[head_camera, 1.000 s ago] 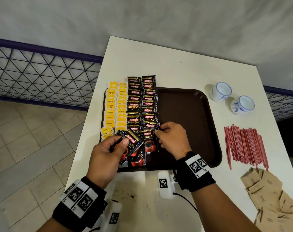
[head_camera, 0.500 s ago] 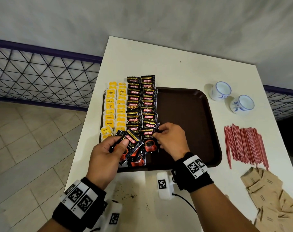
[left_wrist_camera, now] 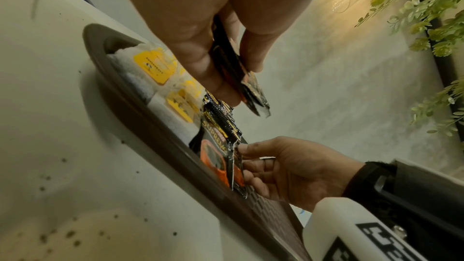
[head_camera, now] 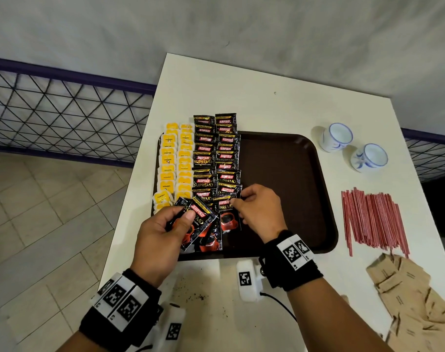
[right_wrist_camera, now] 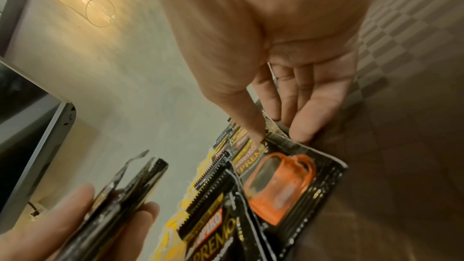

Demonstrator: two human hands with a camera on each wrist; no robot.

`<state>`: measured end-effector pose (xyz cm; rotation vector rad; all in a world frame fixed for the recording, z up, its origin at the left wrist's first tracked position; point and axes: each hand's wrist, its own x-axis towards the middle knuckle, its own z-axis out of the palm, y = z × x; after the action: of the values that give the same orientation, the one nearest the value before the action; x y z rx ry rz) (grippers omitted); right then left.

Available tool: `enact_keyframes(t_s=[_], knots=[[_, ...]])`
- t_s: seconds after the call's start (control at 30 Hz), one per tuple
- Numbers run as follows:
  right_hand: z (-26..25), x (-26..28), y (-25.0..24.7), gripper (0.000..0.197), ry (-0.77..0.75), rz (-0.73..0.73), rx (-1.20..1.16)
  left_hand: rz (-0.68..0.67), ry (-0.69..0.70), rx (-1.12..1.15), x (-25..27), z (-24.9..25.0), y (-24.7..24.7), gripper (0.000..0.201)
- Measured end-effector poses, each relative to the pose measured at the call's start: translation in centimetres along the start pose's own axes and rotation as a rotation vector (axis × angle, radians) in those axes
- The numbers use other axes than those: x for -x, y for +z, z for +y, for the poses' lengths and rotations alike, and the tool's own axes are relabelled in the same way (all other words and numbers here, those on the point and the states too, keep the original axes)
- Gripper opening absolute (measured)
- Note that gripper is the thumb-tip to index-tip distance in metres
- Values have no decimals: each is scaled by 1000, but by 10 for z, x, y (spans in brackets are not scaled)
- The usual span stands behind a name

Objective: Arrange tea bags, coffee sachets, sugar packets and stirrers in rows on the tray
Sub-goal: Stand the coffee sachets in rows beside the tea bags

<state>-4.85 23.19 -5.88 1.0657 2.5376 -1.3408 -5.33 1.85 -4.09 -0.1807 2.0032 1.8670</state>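
A dark brown tray (head_camera: 287,174) lies on the white table. Two rows of yellow tea bags (head_camera: 176,163) fill its left edge, with two rows of black coffee sachets (head_camera: 216,153) beside them. My left hand (head_camera: 163,229) grips a small fan of coffee sachets (head_camera: 198,222) over the tray's near left corner; in the left wrist view the held sachets (left_wrist_camera: 241,74) show between thumb and fingers. My right hand (head_camera: 257,212) pinches the top right corner of the nearest sachet (head_camera: 227,219) in the right coffee row; its fingertips (right_wrist_camera: 301,134) sit on that sachet (right_wrist_camera: 283,182).
Red stirrers (head_camera: 374,219) lie in a bundle right of the tray. Brown sugar packets (head_camera: 414,301) are heaped at the table's near right. Two white cups (head_camera: 353,148) stand at the back right. Dark crumbs (head_camera: 196,295) dot the table's near edge.
The right hand has shifted slightly up and left with the sachet at the near end of the right coffee row. The left hand and its sachets have hardly moved.
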Motion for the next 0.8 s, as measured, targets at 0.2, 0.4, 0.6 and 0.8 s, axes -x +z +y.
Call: enact_keyframes(t_s=[0.2,0.4,0.6,0.8], knots=[[1,0,-4,21,-3,-10,-9,-7,9,-13,0,-1,1,12],[1,0,-4,21,-12,-11,-33,-6,42,-32,0,-2,1,11],[1,0,-4,21,-14,-6,-23,0,47,-39,0,-1,1,11],[-1,-1,-5,17,-14,-7,-36,-2,36,-24,1,-1,2,11]])
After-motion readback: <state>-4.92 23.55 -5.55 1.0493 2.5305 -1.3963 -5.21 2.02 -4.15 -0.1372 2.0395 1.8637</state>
